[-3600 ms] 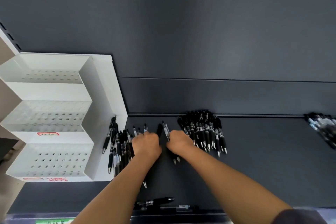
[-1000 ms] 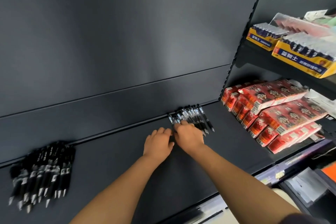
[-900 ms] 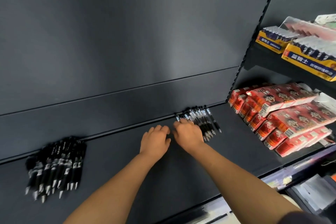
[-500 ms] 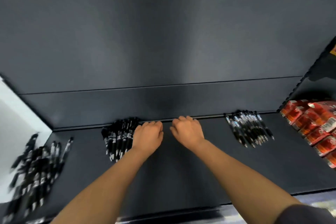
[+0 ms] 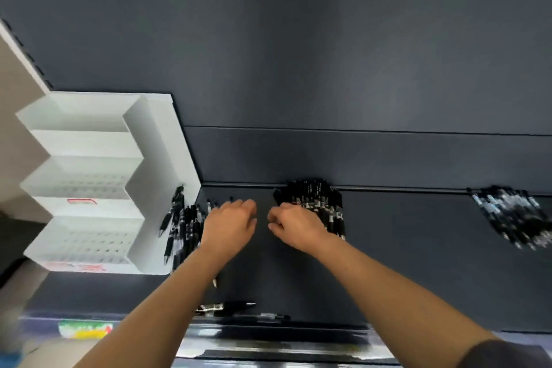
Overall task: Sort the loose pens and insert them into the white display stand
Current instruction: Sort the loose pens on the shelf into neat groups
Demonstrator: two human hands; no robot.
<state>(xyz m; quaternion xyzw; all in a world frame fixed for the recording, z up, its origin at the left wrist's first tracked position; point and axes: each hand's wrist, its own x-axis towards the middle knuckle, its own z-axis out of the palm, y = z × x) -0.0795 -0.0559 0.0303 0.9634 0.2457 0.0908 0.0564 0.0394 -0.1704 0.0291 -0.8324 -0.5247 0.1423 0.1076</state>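
Black pens [image 5: 179, 233] lie loose on the shelf [image 5: 403, 263], just beside the stand [image 5: 86, 182]. Left hand [image 5: 230, 227] and right hand [image 5: 295, 227] curl above them; whether either grip holds anything is unclear. A careless sweep could roll the front pens [image 5: 227, 306] off the edge.

A dark grey matte metal back panel [image 5: 298, 39] fills the upper half of the frame. One horizontal seam separates it from a lower dark grey panel band [image 5: 373, 158]. Below the band, a dark grey flat shelf board [image 5: 433, 272] runs across the frame. A glossy dark front rail [image 5: 268, 337] borders the board at the bottom centre. A beige slotted upright post [image 5: 15, 75] stands at the upper left. A blurred green-and-yellow label [image 5: 85, 329] sits at the lower left.
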